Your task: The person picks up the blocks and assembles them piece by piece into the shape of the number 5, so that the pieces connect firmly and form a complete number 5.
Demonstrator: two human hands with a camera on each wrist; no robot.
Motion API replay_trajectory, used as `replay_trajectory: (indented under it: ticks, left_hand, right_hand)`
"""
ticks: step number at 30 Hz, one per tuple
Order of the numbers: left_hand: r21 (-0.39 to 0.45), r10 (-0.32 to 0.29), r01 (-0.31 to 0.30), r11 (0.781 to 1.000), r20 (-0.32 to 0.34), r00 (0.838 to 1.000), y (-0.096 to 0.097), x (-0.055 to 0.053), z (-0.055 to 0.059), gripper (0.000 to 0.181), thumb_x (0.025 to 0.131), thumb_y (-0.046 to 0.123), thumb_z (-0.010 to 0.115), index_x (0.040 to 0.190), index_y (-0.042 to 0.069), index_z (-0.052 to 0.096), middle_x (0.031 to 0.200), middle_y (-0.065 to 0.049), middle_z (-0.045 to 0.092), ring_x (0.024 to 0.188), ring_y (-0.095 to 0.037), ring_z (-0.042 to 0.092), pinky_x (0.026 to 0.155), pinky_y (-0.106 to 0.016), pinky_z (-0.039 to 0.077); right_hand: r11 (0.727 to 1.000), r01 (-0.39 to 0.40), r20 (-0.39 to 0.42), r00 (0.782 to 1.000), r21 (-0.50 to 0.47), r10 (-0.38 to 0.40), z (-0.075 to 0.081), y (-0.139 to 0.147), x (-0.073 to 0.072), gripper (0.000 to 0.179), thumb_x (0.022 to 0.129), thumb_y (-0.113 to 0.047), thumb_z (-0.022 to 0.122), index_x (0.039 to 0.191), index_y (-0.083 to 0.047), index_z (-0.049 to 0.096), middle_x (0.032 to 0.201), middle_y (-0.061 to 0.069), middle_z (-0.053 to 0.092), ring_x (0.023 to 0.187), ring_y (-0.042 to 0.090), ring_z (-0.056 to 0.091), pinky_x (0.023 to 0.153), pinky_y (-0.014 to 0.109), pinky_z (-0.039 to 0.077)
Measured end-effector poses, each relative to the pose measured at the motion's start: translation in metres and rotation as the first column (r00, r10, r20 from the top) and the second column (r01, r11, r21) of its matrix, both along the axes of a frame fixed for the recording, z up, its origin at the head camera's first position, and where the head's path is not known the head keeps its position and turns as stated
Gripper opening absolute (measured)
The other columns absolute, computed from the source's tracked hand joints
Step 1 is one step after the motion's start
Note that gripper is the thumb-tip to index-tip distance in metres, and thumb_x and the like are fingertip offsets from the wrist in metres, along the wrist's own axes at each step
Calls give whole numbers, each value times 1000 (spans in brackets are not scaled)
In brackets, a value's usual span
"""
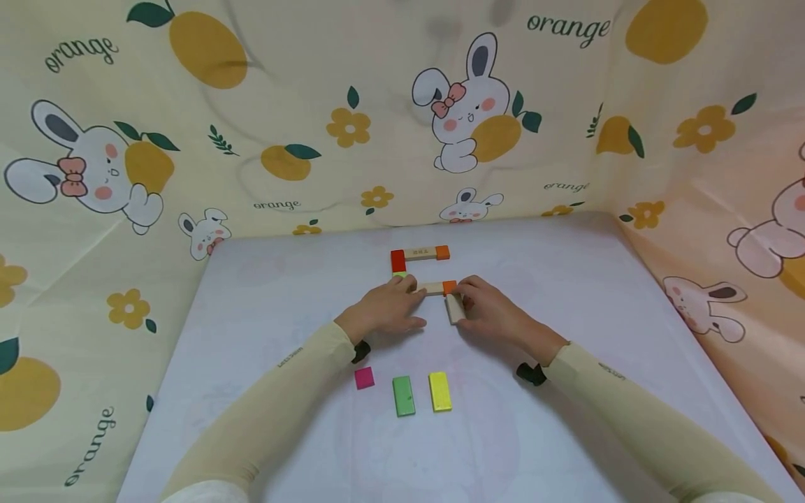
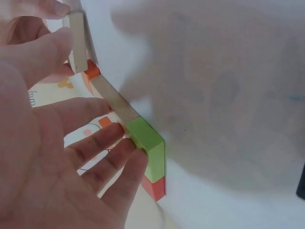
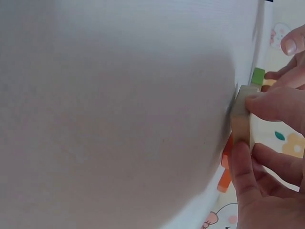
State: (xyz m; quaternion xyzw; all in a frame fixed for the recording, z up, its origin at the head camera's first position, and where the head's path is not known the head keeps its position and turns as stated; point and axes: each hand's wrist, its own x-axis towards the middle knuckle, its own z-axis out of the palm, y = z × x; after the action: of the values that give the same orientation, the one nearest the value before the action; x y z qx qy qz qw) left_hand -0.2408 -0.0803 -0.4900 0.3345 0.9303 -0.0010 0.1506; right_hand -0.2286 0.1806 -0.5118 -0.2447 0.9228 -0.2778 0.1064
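Note:
My right hand (image 1: 493, 307) pinches a plain wooden block (image 1: 455, 309) between thumb and fingers, its far end right at an orange block (image 1: 449, 287). From that orange block a second wooden block (image 1: 431, 288) runs left to a light green block (image 2: 145, 138). The left hand (image 1: 390, 305) has its fingers spread, fingertips at the green block and the wooden one beside it; in the head view it covers most of the green. Behind the green stands a red block (image 1: 398, 260), then a wooden block with print (image 1: 420, 253) leading right to another orange block (image 1: 443, 252).
Closer to me on the white table (image 1: 302, 433) lie a magenta block (image 1: 364, 378), a green block (image 1: 404, 396) and a yellow block (image 1: 440, 391). A cream cloth (image 1: 390, 140) printed with rabbits and oranges walls in the back and sides.

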Motion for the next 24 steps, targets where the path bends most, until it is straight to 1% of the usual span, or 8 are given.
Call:
replay_trajectory:
  ticks: [6, 15, 24]
  left_hand:
    - [-1, -3, 3, 1000, -5, 1000, 0, -1, -1, 75, 106, 56, 64, 166, 15, 46, 154, -9, 47, 132, -24, 46, 109, -36, 50]
    - [3, 6, -6, 1000, -2, 1000, 1, 1, 0, 75, 106, 55, 65, 166, 14, 46, 154, -9, 48, 133, -24, 47, 109, -37, 51]
    - [5, 5, -5, 1000, -6, 1000, 0, 0, -2, 74, 106, 55, 65, 166, 14, 47, 153, -9, 48, 132, -24, 47, 109, -36, 51]
  right_hand:
    - [1000, -12, -25, 1000, 7, 12, -4, 0, 0, 61, 89, -8, 88, 143, 2, 63, 141, 15, 56, 111, 25, 63, 97, 41, 57]
    - [1000, 6, -25, 1000, 3, -6, -5, 0, 1, 60, 89, -8, 87, 144, 1, 64, 141, 16, 54, 112, 26, 64, 96, 42, 58]
    - [1000, 12, -20, 1000, -10, -13, -7, -1, 1, 62, 90, -9, 88, 146, 1, 62, 142, 16, 54, 113, 27, 63, 97, 42, 58]
